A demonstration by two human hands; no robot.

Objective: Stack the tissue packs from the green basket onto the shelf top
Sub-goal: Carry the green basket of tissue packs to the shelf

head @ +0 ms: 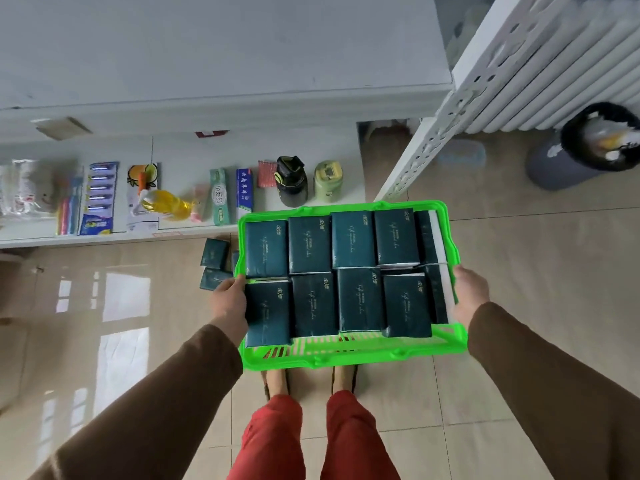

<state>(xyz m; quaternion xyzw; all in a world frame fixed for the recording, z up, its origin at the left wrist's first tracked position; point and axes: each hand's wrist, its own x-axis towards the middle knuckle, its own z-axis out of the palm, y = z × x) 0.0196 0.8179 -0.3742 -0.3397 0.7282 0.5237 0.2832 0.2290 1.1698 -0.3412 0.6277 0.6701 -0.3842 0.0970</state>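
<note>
I hold a bright green basket (349, 353) in front of me, above my feet. It is filled with several dark teal tissue packs (353, 239) lying flat in two rows. My left hand (230, 297) grips the basket's left rim. My right hand (471, 292) grips its right rim. The white shelf top (207, 46) spreads across the upper part of the view, beyond the basket, with nothing on it. Two more teal packs (214, 265) lie on the floor left of the basket.
A lower shelf (180, 147) holds toothbrushes, toothpaste boxes, a yellow bottle (166, 202), a black flask (291, 183) and a green flask (328, 180). A white radiator cover (502, 81) stands at right. A grey bin (581, 150) sits on the tiled floor beyond it.
</note>
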